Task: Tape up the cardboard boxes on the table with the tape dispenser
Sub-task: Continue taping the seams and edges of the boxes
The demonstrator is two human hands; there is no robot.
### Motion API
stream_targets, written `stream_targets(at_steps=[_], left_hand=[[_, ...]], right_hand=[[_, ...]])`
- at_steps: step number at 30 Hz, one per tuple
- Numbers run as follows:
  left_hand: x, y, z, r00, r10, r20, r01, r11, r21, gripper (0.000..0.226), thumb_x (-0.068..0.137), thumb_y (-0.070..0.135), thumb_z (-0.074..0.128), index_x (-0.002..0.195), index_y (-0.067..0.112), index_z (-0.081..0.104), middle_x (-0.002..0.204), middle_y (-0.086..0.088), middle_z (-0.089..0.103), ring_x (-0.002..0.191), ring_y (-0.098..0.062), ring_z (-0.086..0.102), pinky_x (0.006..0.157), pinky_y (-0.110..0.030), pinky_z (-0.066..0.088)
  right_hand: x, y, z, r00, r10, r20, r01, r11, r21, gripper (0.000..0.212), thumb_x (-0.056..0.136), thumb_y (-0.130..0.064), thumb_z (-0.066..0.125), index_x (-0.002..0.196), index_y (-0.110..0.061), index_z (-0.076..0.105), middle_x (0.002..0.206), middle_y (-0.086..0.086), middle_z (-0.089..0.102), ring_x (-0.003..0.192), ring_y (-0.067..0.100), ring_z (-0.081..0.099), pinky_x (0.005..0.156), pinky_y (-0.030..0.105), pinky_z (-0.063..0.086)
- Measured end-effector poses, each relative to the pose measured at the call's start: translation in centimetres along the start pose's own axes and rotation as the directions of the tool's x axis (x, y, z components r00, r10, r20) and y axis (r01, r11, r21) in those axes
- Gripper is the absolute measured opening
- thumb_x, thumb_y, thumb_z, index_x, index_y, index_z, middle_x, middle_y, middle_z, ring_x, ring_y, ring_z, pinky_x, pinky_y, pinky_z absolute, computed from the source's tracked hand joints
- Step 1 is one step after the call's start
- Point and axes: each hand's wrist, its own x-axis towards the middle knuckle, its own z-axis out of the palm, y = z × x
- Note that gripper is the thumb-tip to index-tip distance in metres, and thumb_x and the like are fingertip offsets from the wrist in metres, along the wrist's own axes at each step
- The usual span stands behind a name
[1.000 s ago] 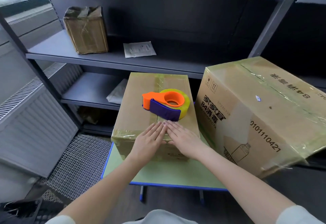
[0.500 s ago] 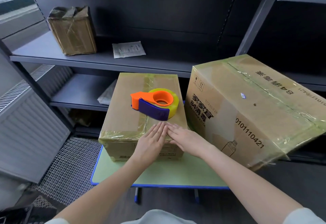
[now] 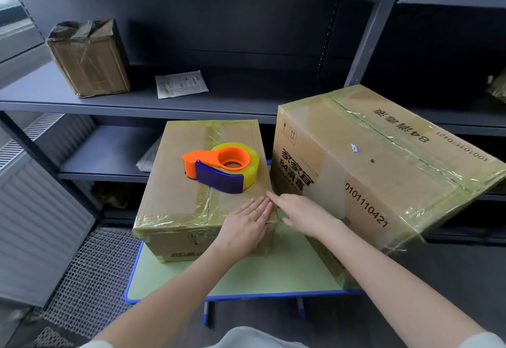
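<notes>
A small taped cardboard box (image 3: 175,183) stands on the green table (image 3: 262,273). On its top lies the orange and purple tape dispenser (image 3: 221,167) with a yellowish tape roll. My left hand (image 3: 246,227) lies flat, fingers together, on the box's near right corner. My right hand (image 3: 304,213) is flat beside it at the box's right edge, fingertips touching the left hand's. A large printed box (image 3: 383,172), wrapped in tape, sits tilted at the right, overhanging the table.
Grey metal shelving (image 3: 169,106) runs behind the table. On it stand a worn taped box (image 3: 87,57) and a white packet (image 3: 180,84). A radiator (image 3: 30,210) and a wire mesh floor panel (image 3: 90,279) are at the left.
Both hands slid rightwards along the small box's near top edge, from the middle to the right corner. The view shifted, so everything sits further right in the frame. The dispenser stayed put.
</notes>
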Motion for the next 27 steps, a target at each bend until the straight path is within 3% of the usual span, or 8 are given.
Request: stream_targets(at_steps=[8,13,17,21,24,27], left_hand=[[0.6,1.0,0.6,0.998,-0.061,-0.018,0.061,0.998,-0.031,0.041,0.084,0.026,0.044,0.102,0.004,0.073,0.107,-0.011,0.070,0.102,-0.020,0.067,0.091,-0.033,0.051],[-0.2,0.6,-0.2,0.997,-0.020,0.069,0.022,0.999,-0.025,0.053,0.078,0.029,0.042,0.118,0.001,0.064,0.123,-0.014,0.062,0.118,-0.023,0.058,0.103,-0.036,0.040],[-0.2,0.3,0.5,0.999,-0.004,0.045,0.004,1.000,0.000,0.051,0.076,0.033,0.064,0.115,0.000,0.066,0.120,-0.015,0.063,0.115,-0.023,0.060,0.101,-0.035,0.043],[0.1,0.5,1.1,1.000,-0.007,-0.018,0.007,1.000,-0.006,0.049,0.065,0.023,0.084,0.106,0.000,0.070,0.111,-0.014,0.068,0.105,-0.023,0.065,0.095,-0.034,0.047],[0.1,0.7,1.2,1.000,-0.006,-0.012,0.006,1.000,-0.007,0.056,0.053,0.012,0.088,0.104,0.001,0.071,0.110,-0.014,0.068,0.104,-0.023,0.066,0.093,-0.034,0.048],[0.1,0.7,1.3,0.999,-0.025,-0.029,0.025,1.000,-0.008,0.054,0.055,0.011,0.087,0.106,0.002,0.071,0.111,-0.013,0.068,0.104,-0.022,0.066,0.093,-0.034,0.049]], right_hand=[[0.5,-0.6,-0.7,0.997,-0.058,0.053,0.061,0.996,-0.065,0.083,0.091,-0.028,0.061,0.152,-0.014,0.006,0.124,0.011,0.049,0.114,0.026,0.048,0.089,0.035,0.042],[0.9,-1.2,-1.1,0.997,-0.049,0.055,0.055,0.993,-0.100,0.081,0.090,-0.035,0.059,0.151,-0.010,0.012,0.128,0.013,0.049,0.119,0.028,0.047,0.092,0.037,0.041],[1.1,-1.4,-1.5,0.997,-0.041,0.061,0.047,0.993,-0.106,0.080,0.089,-0.035,0.059,0.150,-0.009,0.015,0.130,0.013,0.049,0.120,0.028,0.047,0.092,0.037,0.042],[1.0,-1.6,-1.7,0.997,-0.056,0.046,0.061,0.993,-0.098,0.078,0.088,-0.035,0.058,0.150,-0.007,0.018,0.129,0.012,0.051,0.119,0.028,0.049,0.092,0.037,0.044],[1.2,-1.5,-1.8,0.996,-0.069,0.064,0.075,0.993,-0.089,0.078,0.087,-0.034,0.057,0.149,-0.006,0.020,0.129,0.013,0.051,0.117,0.028,0.050,0.092,0.037,0.045],[1.4,-1.1,-1.9,0.993,-0.078,0.090,0.084,0.994,-0.065,0.077,0.088,-0.036,0.057,0.149,-0.006,0.022,0.129,0.013,0.051,0.118,0.028,0.050,0.092,0.036,0.045]])
